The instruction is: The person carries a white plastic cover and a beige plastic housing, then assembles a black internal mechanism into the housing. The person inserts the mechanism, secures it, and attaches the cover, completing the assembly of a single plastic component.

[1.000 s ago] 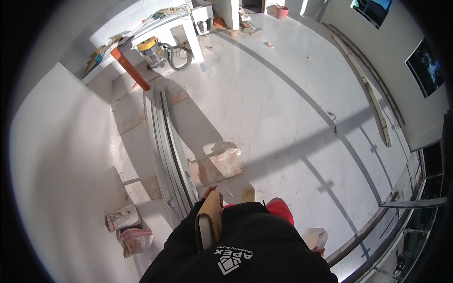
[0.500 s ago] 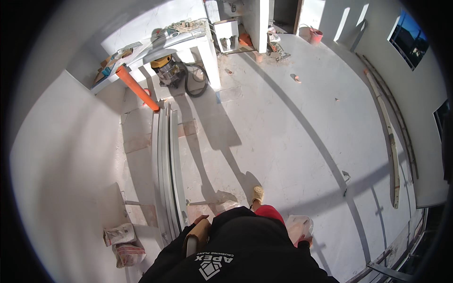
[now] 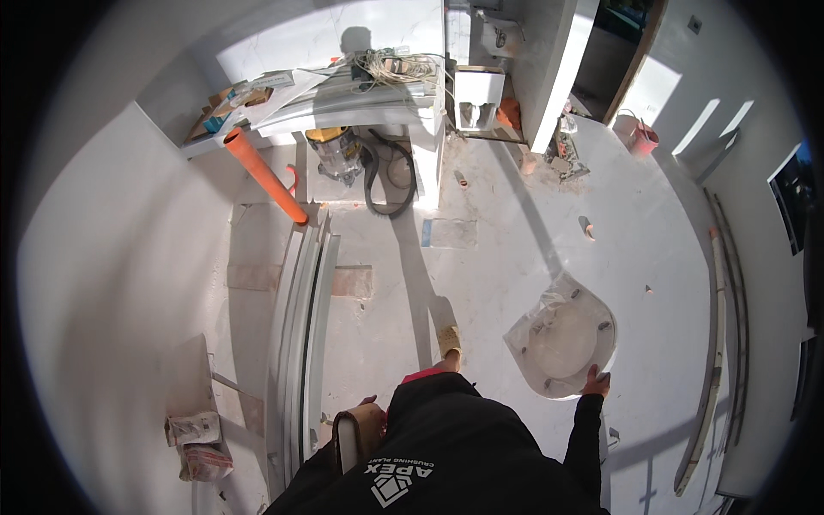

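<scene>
Off to my right side, my right hand (image 3: 596, 380) grips the rim of a round white ring-like piece in clear plastic wrap (image 3: 539, 371). Its exact kind cannot be made out. Several small dark spots show through the wrap. Against my left side is a brown cardboard box (image 3: 369, 422) with a white part showing at its near end. Only a few fingers of my left hand (image 3: 368, 400) show past the box's far edge, and they appear closed around it.
Long pale metal profiles (image 3: 299, 343) lie on the left beside an orange pipe (image 3: 266, 178). A vacuum cleaner (image 3: 336, 159) stands under the cluttered counter (image 3: 369, 114). Two bags (image 3: 199, 446) lie by the left wall, a red bucket (image 3: 644, 140) far right, poles (image 3: 719, 343) along the right wall.
My right hand has swung forward and out, bringing the plastic-wrapped piece fully into sight. The counter and vacuum cleaner appear closer and further right. The cardboard box stays at my left side.
</scene>
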`<state>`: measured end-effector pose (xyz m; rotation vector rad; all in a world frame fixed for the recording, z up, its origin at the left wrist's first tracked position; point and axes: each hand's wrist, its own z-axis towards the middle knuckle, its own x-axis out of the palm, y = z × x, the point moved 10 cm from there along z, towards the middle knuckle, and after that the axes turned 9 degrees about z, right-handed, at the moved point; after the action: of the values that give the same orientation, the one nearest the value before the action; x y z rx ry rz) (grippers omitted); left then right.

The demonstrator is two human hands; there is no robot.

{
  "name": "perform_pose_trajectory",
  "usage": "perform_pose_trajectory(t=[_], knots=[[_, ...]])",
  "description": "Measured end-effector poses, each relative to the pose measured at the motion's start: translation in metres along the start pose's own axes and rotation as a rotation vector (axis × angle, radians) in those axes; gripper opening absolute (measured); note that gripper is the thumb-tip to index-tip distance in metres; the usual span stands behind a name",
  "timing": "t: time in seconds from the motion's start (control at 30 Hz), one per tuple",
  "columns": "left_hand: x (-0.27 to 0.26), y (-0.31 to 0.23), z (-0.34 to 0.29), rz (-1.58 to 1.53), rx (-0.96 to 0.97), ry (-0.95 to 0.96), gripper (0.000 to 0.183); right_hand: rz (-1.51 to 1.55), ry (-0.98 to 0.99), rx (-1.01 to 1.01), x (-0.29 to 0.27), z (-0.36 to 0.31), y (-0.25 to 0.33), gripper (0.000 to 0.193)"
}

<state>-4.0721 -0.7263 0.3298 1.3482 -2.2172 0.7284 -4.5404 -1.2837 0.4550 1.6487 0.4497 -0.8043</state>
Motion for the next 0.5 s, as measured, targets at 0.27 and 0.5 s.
perform_pose_trajectory(t=[0.27,0.5], knots=[[0.064,-0.238,0.101,0.043,-0.021,0.186,0.074,1.245,0.422,0.341,0.156,0.042,0.236,0.071],[0.052,-0.34,0.155,0.035,-0.03,0.141,0.071,1.411,0.793,0.414,0.315,0.09,0.464,0.064]])
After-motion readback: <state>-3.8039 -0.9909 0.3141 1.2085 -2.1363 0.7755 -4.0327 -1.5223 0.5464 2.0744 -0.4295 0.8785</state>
